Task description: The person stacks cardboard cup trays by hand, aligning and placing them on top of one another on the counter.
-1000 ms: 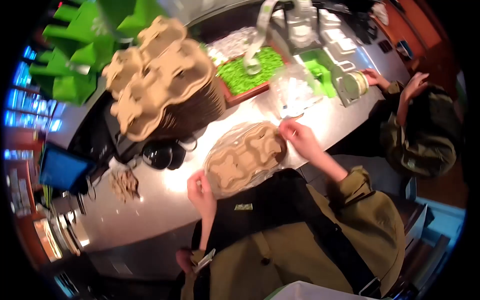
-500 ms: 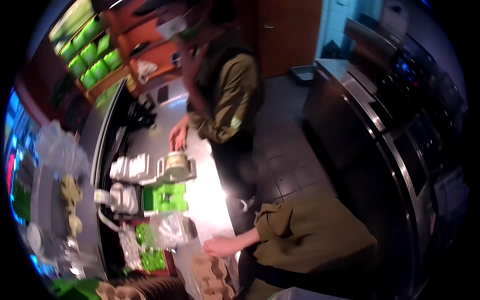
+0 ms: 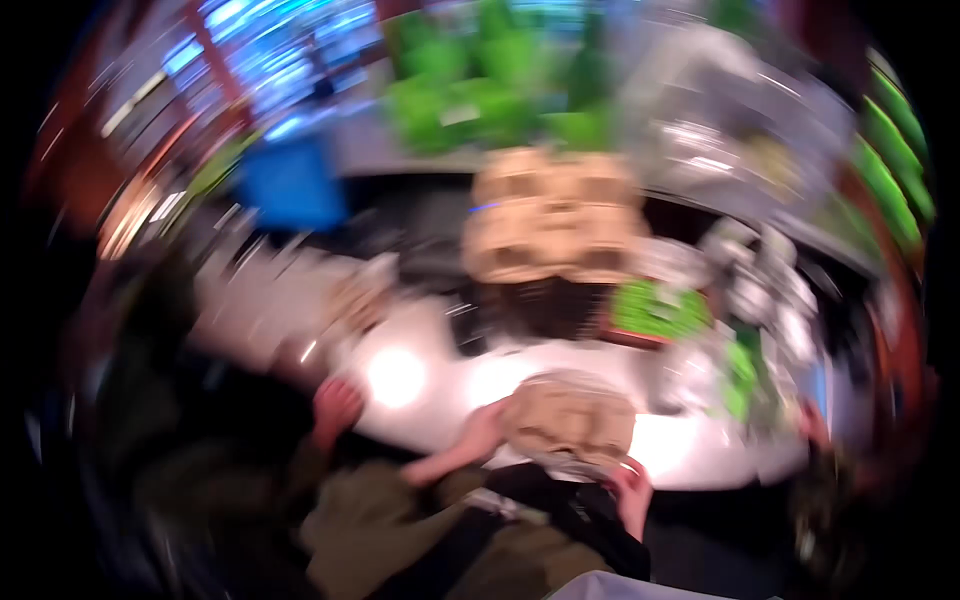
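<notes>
View swung from the co-worker [image 3: 825, 485] and floor back to the surface [image 3: 430, 410]; image blurred heavily. Co-worker shifted to the right rim. Left hand [image 3: 482, 432] re-entered view, at the left end of the cup carrier [image 3: 570, 415]. Right hand [image 3: 630, 485] moved from the carrier's far right end, as 1.0 s earlier, to its near right corner. Another person's hand [image 3: 338, 403] appeared at left. Carrier stack [image 3: 555, 215] returned fully to view.
</notes>
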`<state>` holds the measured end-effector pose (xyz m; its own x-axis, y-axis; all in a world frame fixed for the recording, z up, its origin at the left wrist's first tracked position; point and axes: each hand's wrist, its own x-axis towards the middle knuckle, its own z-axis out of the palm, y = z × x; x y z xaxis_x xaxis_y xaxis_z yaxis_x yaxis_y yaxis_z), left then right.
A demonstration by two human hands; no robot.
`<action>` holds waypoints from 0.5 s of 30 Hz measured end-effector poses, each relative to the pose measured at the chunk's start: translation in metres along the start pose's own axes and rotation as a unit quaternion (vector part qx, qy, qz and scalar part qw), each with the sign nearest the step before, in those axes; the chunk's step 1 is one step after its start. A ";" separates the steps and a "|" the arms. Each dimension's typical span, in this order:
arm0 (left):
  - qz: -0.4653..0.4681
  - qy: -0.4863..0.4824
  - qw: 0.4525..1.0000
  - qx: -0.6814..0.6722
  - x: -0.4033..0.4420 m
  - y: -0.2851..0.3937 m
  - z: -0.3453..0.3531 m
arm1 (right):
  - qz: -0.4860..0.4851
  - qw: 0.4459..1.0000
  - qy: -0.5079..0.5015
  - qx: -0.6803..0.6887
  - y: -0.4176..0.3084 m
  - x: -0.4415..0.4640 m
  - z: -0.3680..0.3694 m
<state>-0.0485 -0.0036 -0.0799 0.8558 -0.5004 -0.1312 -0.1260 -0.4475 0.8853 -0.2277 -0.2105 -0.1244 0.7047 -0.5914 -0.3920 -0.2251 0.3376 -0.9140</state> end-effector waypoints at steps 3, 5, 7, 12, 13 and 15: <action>-0.051 0.002 0.997 -0.055 0.017 -0.047 0.014 | 0.127 0.983 -0.004 0.130 -0.012 0.012 -0.008; -0.007 0.047 0.997 -0.053 0.022 -0.061 0.026 | 0.101 0.993 -0.048 0.047 -0.003 0.018 -0.025; 0.012 0.075 0.996 -0.056 0.022 -0.061 0.025 | 0.014 0.991 -0.059 -0.123 0.012 0.035 -0.034; -0.037 0.130 0.982 0.130 -0.010 -0.035 0.023 | -0.184 0.898 -0.038 -0.398 0.020 0.075 -0.042; 0.001 0.163 0.976 0.142 -0.011 -0.047 0.029 | -0.184 0.894 -0.040 -0.407 0.016 0.087 -0.045; -0.034 0.137 0.987 0.080 -0.005 -0.050 0.023 | -0.136 0.925 -0.042 -0.354 0.004 0.103 -0.050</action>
<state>-0.0581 0.0042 -0.1339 0.9660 -0.2548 -0.0427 -0.1222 -0.5962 0.7935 -0.1899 -0.3065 -0.1733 0.8432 -0.5147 -0.1553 -0.3945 -0.3961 -0.8292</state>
